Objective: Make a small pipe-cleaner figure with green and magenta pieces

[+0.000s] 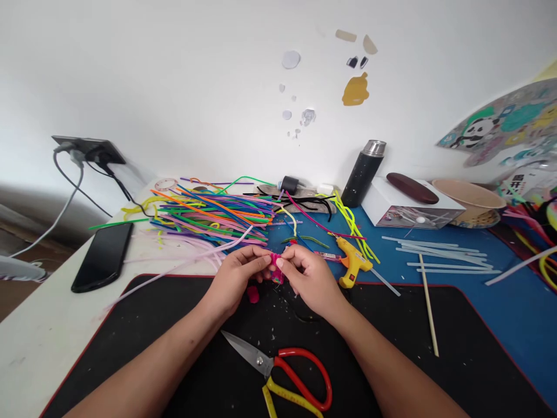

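Note:
Between my two hands, above the black mat (191, 348), is a small magenta fuzzy piece (277, 273) that looks made of pipe cleaner. My left hand (238, 273) pinches its left side with thumb and fingertips. From the other side, my right hand (311, 276) pinches it too, thumb close to the left thumb. The fingers hide much of its shape. A second magenta bit (253, 294) lies on the mat just below my left hand. Nearer to me, scissors (261, 361) with one red and one yellow handle rest between my forearms, blades pointing left.
Many coloured pipe cleaners (213, 212) lie heaped behind my hands. To the right are a yellow glue gun (353, 262), clear glue sticks (448, 253) and a wooden stick (429, 307). A black flask (364, 173) and a white box (409, 203) stand behind. A phone (103, 255) lies left.

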`<action>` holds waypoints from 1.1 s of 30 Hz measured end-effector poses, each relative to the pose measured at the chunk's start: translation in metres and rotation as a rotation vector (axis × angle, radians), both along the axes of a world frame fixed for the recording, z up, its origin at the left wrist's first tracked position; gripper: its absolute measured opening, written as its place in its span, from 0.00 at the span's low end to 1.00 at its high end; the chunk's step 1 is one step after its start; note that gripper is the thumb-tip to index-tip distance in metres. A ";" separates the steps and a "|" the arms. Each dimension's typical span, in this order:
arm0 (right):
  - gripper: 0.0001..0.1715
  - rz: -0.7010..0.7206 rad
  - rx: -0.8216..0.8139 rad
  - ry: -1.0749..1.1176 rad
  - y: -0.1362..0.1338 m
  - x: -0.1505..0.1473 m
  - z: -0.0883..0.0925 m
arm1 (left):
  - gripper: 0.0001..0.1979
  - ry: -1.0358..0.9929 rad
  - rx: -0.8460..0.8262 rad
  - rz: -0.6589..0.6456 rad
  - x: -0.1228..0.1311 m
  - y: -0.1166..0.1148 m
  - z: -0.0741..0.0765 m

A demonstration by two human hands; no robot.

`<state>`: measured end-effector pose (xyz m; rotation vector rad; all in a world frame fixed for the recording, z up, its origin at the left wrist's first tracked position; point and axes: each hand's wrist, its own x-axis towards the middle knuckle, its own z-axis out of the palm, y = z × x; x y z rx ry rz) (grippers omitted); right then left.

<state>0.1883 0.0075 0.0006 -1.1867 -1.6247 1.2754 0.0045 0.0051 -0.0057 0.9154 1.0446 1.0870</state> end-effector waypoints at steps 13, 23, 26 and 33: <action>0.18 -0.044 -0.083 0.144 0.007 0.001 -0.009 | 0.20 0.012 0.054 -0.014 0.001 0.000 0.005; 0.17 -0.051 -0.063 0.138 0.007 -0.001 -0.010 | 0.17 0.258 0.173 0.006 -0.001 0.002 0.002; 0.16 -0.035 -0.048 0.122 0.006 -0.002 -0.009 | 0.16 0.299 0.212 0.010 -0.002 0.001 0.002; 0.14 -0.027 -0.043 0.108 0.005 -0.002 -0.009 | 0.16 0.260 0.159 -0.005 -0.001 0.001 0.001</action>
